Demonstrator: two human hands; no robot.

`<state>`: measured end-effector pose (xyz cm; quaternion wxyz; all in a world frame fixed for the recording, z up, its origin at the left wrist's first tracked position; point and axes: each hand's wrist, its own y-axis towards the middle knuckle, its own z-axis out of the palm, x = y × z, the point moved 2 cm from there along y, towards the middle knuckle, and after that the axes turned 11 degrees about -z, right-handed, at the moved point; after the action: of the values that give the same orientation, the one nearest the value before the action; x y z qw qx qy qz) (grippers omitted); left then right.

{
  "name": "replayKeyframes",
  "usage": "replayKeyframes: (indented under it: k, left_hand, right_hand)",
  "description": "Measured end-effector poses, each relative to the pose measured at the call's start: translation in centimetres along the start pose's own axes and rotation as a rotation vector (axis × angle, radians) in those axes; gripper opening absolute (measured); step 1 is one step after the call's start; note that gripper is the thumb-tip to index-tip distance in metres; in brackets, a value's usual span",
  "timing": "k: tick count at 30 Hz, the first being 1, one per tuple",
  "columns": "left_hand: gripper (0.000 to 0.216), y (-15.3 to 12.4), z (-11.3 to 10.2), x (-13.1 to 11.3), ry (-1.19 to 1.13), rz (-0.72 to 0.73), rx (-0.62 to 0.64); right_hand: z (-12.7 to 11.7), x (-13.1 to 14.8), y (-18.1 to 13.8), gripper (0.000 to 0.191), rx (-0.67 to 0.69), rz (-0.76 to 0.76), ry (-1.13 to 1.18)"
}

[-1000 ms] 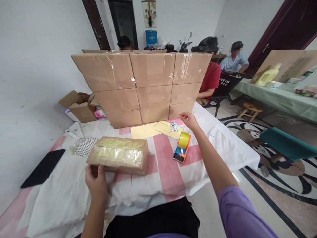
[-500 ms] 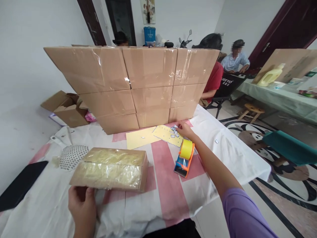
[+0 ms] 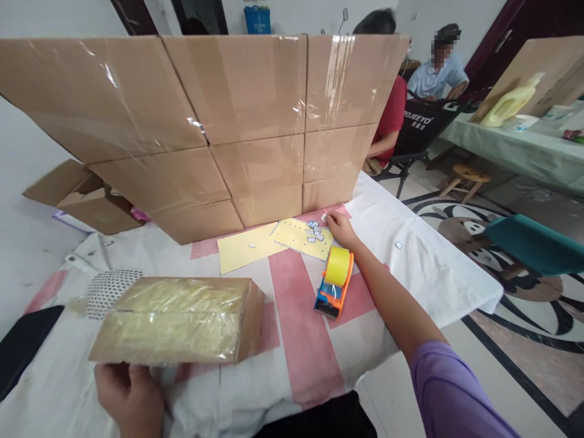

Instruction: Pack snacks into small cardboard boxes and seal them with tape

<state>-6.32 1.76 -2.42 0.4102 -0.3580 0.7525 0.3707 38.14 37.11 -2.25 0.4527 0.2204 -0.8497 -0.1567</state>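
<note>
A taped cardboard box (image 3: 176, 325) lies on the cloth at the near left, its top covered with shiny tape over yellow. My left hand (image 3: 130, 395) is closed at the box's near left edge, its fingertips partly hidden by the box. At the foot of the cardboard wall, my right hand (image 3: 340, 228) pinches a small white piece (image 3: 324, 217), perhaps paper. Just left of that hand, several small white pieces (image 3: 316, 231) rest on a dotted yellow sheet (image 3: 296, 239). A tape dispenser (image 3: 335, 283) with a yellow roll lies near my right forearm.
Stacked taped cardboard boxes (image 3: 255, 91) form a wall across the table's back. An open carton (image 3: 91, 198), a white foam net (image 3: 112, 292) and a black flat object (image 3: 27, 347) are at left. Another loose white piece (image 3: 398, 245) lies right. People sit beyond.
My view has shifted closer to the boxes. My right hand has lifted away from the pile of white pieces, and one piece now shows between its fingers. My left hand remains at the box.
</note>
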Motion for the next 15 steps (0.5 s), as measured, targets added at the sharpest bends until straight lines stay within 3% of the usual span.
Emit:
replayKeyframes:
  k: [8, 15]
  left_hand:
    - [0.025, -0.6, 0.0, -1.1, 0.013, 0.000, -0.031]
    - [0.028, -0.1, 0.6, -0.6, -0.025, 0.047, -0.015]
  right_hand:
    - [0.2, 0.5, -0.6, 0.025, -0.010, 0.046, 0.079]
    - [-0.3, 2.0, -0.9, 0.014, 0.072, -0.036, -0.034]
